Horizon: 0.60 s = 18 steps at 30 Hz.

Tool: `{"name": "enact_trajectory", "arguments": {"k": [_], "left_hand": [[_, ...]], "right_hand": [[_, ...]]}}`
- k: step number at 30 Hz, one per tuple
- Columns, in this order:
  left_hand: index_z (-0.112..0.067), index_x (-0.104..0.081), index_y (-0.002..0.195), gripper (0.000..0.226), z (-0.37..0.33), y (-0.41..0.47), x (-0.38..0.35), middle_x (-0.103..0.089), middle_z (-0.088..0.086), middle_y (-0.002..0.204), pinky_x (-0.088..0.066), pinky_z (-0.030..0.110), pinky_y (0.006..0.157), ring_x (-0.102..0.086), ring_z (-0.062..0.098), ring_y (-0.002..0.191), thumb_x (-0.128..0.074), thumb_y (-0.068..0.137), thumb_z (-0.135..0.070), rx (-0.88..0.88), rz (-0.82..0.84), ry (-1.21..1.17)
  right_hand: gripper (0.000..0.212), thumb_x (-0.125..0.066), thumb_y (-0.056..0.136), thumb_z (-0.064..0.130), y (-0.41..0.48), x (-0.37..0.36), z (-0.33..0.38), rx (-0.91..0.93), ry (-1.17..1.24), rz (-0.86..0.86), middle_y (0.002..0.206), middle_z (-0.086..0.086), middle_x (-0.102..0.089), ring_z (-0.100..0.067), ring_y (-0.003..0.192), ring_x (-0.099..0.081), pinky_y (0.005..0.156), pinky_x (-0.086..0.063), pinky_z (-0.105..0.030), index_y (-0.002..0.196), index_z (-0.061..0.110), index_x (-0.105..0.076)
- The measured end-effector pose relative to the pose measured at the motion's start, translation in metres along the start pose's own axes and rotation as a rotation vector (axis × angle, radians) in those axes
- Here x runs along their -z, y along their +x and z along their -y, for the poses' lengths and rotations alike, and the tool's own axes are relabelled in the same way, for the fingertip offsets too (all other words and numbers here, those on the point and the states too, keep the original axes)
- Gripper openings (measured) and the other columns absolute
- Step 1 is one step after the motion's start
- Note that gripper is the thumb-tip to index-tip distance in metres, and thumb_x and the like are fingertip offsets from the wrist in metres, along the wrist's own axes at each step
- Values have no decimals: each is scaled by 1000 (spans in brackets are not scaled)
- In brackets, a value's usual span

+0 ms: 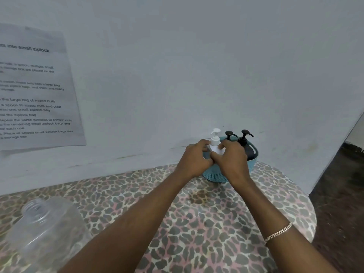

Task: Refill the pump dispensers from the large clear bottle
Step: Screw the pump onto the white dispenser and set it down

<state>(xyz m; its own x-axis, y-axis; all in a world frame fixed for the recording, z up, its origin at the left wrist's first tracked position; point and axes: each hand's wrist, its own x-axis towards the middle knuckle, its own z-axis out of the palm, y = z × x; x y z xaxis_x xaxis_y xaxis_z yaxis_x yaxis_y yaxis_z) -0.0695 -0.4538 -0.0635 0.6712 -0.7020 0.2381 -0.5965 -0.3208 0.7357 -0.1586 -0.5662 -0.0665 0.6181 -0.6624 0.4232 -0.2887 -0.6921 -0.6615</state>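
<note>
Nearest, at the left edge of the view, stands the large clear bottle [45,229]. Its threaded neck is uncapped, and it is too blurred to show how full it is. It rests on the worktop [206,223], which is covered in a leopard-print cloth of pink, grey and tan. Two bare forearms reach forward over the cloth from the bottom edge, the right one wearing a chain bracelet [278,233] at the wrist.

Further out, toward the back of the worktop, the two hands meet around a white pump dispenser [215,143]. The left hand [195,159] curls its fingers round the dispenser's left side, and the right hand [231,157] curls round its right side, thumb toward the front. The two hands touch at the front, so only the dispenser's shoulder, collar and white pump head show above the fingers. The hands hide its base, so I cannot tell whether it stands inside the basket or is held just above the rim.

The teal basket [216,177], with a perforated wall, sits just behind and below the hands, close to the wall. In it stand two black pump dispensers [245,143], side by side and upright, to the right of the white one.

Beyond is a pale wall [197,66] with a printed sheet [33,85] stuck on at the left. A strip of dark floor [338,194] shows at the far right.
</note>
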Motion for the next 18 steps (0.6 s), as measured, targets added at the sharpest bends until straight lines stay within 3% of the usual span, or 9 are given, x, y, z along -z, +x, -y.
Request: {"name": "enact_trajectory", "arguments": {"k": [2,4,7,10,12,13,15,18], "left_hand": [[-17,-62,138,54,1,1,0,-72,4,125,-49,20,85,-66,16,117,-72,86,-13,-6,21,12],[-17,-64,136,50,1,1,-1,-73,4,122,-54,25,86,-67,17,115,-69,86,-15,-9,38,25],[-22,-67,127,41,6,1,-5,-72,2,112,-59,39,88,-65,23,113,-61,87,-22,-12,61,79],[-22,-64,100,13,6,1,-8,-67,4,97,-51,36,79,-61,37,110,-56,91,-17,-12,100,130],[-26,-57,92,10,4,1,-5,-65,7,98,-49,38,80,-58,40,115,-55,93,-16,-10,151,160],[-22,-59,98,9,2,0,-3,-66,9,106,-51,41,85,-55,38,121,-55,92,-17,-4,183,185],[-14,-63,118,32,-1,-4,1,-66,11,119,-53,49,95,-54,34,125,-56,87,-18,1,221,217],[-12,-63,131,40,-6,-15,8,-65,11,126,-53,46,98,-59,32,118,-61,91,-14,7,218,201]], "right_hand": [[18,-77,83,27,0,-3,1,-26,7,14,86,-11,-65,-29,78,-63,66,-47,-36,84,14,-64],[21,-76,83,24,1,-5,3,-35,7,20,75,-10,-62,-31,74,-60,65,-42,-34,73,17,-59],[44,-72,85,15,0,-6,6,-20,-32,23,58,-2,-43,-28,68,-42,67,-33,-38,54,21,-41],[52,-68,90,15,-1,-7,8,-20,-85,37,66,-5,-41,-26,71,-38,71,-30,-36,54,24,-31],[46,-62,93,15,-2,-9,7,-48,-147,71,80,-9,-48,-28,81,-44,76,-25,-33,57,22,-34],[39,-59,93,12,-3,-10,7,-63,-176,87,86,-10,-51,-29,88,-47,77,-22,-32,60,20,-39],[24,-56,90,6,-7,-12,8,-67,-218,96,98,-14,-56,-32,100,-50,74,-16,-32,70,14,-48],[18,-55,89,2,-15,-12,10,-12,-285,92,100,-18,-61,-32,104,-50,78,-18,-33,75,12,-53]]}}
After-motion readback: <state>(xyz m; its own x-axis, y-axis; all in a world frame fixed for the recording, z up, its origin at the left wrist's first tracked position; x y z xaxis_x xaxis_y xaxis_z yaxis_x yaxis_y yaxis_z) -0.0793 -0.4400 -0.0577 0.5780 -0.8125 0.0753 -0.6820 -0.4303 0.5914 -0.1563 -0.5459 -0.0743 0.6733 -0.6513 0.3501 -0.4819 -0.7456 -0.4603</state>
